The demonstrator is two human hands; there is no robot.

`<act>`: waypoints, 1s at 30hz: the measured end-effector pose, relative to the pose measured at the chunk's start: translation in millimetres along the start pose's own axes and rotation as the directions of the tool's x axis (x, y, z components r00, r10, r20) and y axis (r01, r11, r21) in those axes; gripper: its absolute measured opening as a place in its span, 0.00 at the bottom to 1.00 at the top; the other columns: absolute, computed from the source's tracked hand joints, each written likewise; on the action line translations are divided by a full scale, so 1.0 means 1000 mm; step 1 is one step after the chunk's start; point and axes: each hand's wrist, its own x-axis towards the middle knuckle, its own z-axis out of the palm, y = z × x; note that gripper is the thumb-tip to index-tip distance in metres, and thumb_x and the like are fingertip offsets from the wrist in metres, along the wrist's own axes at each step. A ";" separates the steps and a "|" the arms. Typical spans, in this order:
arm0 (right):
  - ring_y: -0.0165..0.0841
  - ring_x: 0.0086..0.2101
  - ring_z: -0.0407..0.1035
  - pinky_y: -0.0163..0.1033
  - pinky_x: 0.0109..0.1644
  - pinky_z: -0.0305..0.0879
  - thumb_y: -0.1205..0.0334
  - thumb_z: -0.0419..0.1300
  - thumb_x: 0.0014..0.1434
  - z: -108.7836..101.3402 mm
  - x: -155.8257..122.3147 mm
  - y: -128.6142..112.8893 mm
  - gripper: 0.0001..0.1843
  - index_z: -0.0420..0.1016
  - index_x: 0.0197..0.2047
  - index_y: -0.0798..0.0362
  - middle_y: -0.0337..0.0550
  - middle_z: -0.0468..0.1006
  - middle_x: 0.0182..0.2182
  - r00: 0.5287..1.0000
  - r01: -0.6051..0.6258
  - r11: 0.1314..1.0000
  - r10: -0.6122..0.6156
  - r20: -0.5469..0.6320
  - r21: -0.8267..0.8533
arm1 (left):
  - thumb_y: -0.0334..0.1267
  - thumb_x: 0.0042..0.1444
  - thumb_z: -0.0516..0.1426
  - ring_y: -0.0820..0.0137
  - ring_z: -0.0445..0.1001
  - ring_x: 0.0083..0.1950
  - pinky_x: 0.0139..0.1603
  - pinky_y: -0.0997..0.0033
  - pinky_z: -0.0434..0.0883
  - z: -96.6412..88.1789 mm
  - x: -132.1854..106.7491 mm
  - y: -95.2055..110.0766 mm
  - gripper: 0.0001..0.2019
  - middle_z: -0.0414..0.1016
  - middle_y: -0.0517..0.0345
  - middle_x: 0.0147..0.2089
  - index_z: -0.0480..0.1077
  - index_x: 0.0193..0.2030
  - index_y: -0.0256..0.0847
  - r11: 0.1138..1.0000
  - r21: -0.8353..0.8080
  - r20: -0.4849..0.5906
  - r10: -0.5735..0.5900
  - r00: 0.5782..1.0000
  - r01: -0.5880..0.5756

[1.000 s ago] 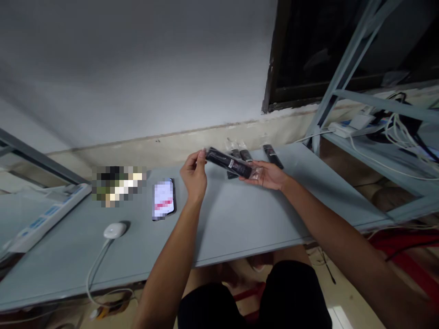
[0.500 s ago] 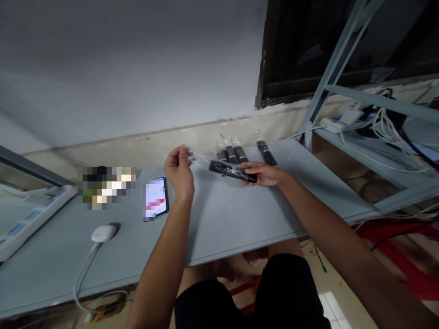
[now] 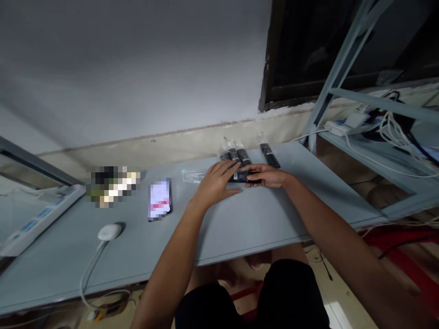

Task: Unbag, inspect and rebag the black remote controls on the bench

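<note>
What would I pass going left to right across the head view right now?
White power strip → round white device → phone → clear plastic wrapper → left hand → right hand → second power strip

Single head-worn camera faces forward, down; close above left hand (image 3: 216, 185), right hand (image 3: 267, 176), grey table (image 3: 260, 224); wall (image 3: 137, 68) beyond.

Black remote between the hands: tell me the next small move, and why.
Probably lift the left hand off the black remote. Its fingers lie over the remote while the right hand holds the other end, and the clear plastic sleeve lies apart on the table, so the remote looks unwrapped.
</note>
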 end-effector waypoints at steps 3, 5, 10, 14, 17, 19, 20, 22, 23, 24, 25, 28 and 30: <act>0.33 0.39 0.85 0.28 0.35 0.79 0.64 0.77 0.56 -0.001 -0.001 0.001 0.26 0.82 0.58 0.48 0.46 0.86 0.49 0.999 -0.001 0.999 0.002 0.033 -0.042 | 0.36 0.58 0.68 0.53 0.74 0.68 0.71 0.47 0.68 0.008 -0.003 -0.002 0.35 0.74 0.45 0.69 0.68 0.72 0.50 0.997 0.016 0.101 -0.077 0.992 0.076; 0.34 0.40 0.85 0.28 0.35 0.79 0.63 0.78 0.56 -0.002 -0.001 0.001 0.26 0.82 0.58 0.48 0.48 0.85 0.52 0.999 0.005 0.997 -0.002 0.040 -0.076 | 0.33 0.60 0.66 0.55 0.77 0.64 0.67 0.51 0.71 0.010 -0.005 -0.004 0.31 0.78 0.46 0.65 0.70 0.70 0.50 0.994 0.031 0.128 -0.107 0.986 0.103; 0.35 0.42 0.84 0.33 0.44 0.81 0.64 0.78 0.54 -0.002 -0.004 -0.001 0.26 0.83 0.56 0.52 0.49 0.87 0.47 0.999 -0.008 0.985 0.000 -0.051 -0.173 | 0.32 0.56 0.67 0.52 0.77 0.63 0.66 0.50 0.71 0.010 -0.006 -0.011 0.31 0.79 0.46 0.63 0.72 0.67 0.48 0.989 0.061 0.142 -0.145 0.979 0.138; 0.34 0.40 0.84 0.34 0.44 0.80 0.63 0.79 0.51 -0.007 -0.008 -0.005 0.25 0.84 0.53 0.55 0.49 0.88 0.41 0.993 -0.008 0.972 -0.020 -0.120 -0.233 | 0.32 0.57 0.67 0.54 0.78 0.62 0.66 0.52 0.72 0.008 -0.010 -0.026 0.29 0.80 0.48 0.62 0.74 0.66 0.50 0.981 0.005 0.138 -0.191 0.972 0.192; 0.33 0.36 0.82 0.33 0.38 0.78 0.60 0.80 0.50 -0.013 -0.011 -0.008 0.26 0.84 0.51 0.56 0.49 0.88 0.38 0.974 0.019 0.963 -0.079 -0.212 -0.267 | 0.34 0.59 0.65 0.56 0.80 0.58 0.63 0.56 0.74 0.005 -0.014 -0.037 0.25 0.82 0.50 0.59 0.75 0.64 0.50 0.974 -0.015 0.131 -0.224 0.966 0.228; 0.32 0.34 0.80 0.32 0.34 0.74 0.57 0.80 0.49 -0.017 -0.011 -0.009 0.24 0.84 0.47 0.56 0.48 0.87 0.36 0.943 0.055 0.959 -0.142 -0.302 -0.280 | 0.35 0.62 0.63 0.57 0.81 0.55 0.59 0.57 0.76 0.002 -0.016 -0.041 0.23 0.83 0.50 0.56 0.76 0.64 0.49 0.966 0.010 0.131 -0.259 0.957 0.260; 0.32 0.34 0.80 0.31 0.33 0.72 0.55 0.81 0.48 -0.019 -0.010 -0.009 0.23 0.83 0.45 0.55 0.48 0.86 0.36 0.919 0.084 0.957 -0.183 -0.350 -0.279 | 0.35 0.63 0.61 0.57 0.82 0.53 0.58 0.57 0.76 0.001 -0.017 -0.041 0.22 0.83 0.49 0.55 0.76 0.64 0.48 0.960 0.025 0.134 -0.278 0.951 0.277; 0.34 0.36 0.79 0.32 0.33 0.72 0.50 0.80 0.47 -0.021 -0.007 -0.009 0.24 0.81 0.40 0.54 0.46 0.85 0.38 0.854 0.165 0.950 -0.273 -0.442 -0.266 | 0.33 0.64 0.59 0.57 0.82 0.52 0.57 0.57 0.77 0.000 -0.017 -0.041 0.22 0.83 0.49 0.54 0.76 0.65 0.47 0.951 0.050 0.146 -0.311 0.939 0.307; 0.35 0.37 0.79 0.34 0.34 0.73 0.47 0.80 0.46 -0.021 -0.005 -0.010 0.25 0.80 0.40 0.54 0.45 0.85 0.38 0.817 0.215 0.942 -0.318 -0.482 -0.257 | 0.32 0.64 0.59 0.57 0.82 0.52 0.57 0.57 0.77 0.000 -0.017 -0.040 0.23 0.83 0.49 0.55 0.76 0.65 0.46 0.948 0.058 0.154 -0.318 0.935 0.313; 0.36 0.38 0.79 0.35 0.36 0.75 0.44 0.79 0.46 -0.022 -0.003 -0.010 0.26 0.79 0.39 0.53 0.44 0.84 0.38 0.774 0.267 0.931 -0.361 -0.520 -0.249 | 0.32 0.64 0.58 0.58 0.82 0.53 0.57 0.58 0.76 -0.001 -0.016 -0.038 0.23 0.83 0.49 0.55 0.75 0.66 0.45 0.948 0.062 0.162 -0.319 0.934 0.313; 0.36 0.38 0.79 0.37 0.37 0.76 0.42 0.79 0.46 -0.022 -0.002 -0.011 0.27 0.79 0.39 0.52 0.43 0.84 0.38 0.730 0.316 0.916 -0.401 -0.554 -0.246 | 0.32 0.64 0.58 0.58 0.82 0.54 0.58 0.58 0.76 -0.001 -0.016 -0.037 0.24 0.83 0.50 0.56 0.75 0.66 0.45 0.950 0.060 0.171 -0.313 0.934 0.308; 0.38 0.35 0.80 0.40 0.37 0.77 0.38 0.77 0.47 -0.021 0.001 -0.013 0.28 0.78 0.40 0.50 0.40 0.81 0.33 0.607 0.417 0.858 -0.508 -0.611 -0.298 | 0.37 0.63 0.62 0.58 0.82 0.56 0.60 0.58 0.76 0.001 -0.015 -0.032 0.25 0.82 0.50 0.59 0.74 0.68 0.44 0.957 0.031 0.190 -0.288 0.939 0.287; 0.39 0.34 0.80 0.41 0.37 0.77 0.37 0.76 0.49 -0.018 0.002 -0.015 0.28 0.78 0.40 0.49 0.39 0.80 0.32 0.551 0.441 0.814 -0.578 -0.602 -0.377 | 0.43 0.62 0.65 0.58 0.82 0.56 0.61 0.58 0.76 0.002 -0.015 -0.030 0.27 0.82 0.51 0.60 0.74 0.67 0.45 0.958 0.000 0.191 -0.280 0.941 0.285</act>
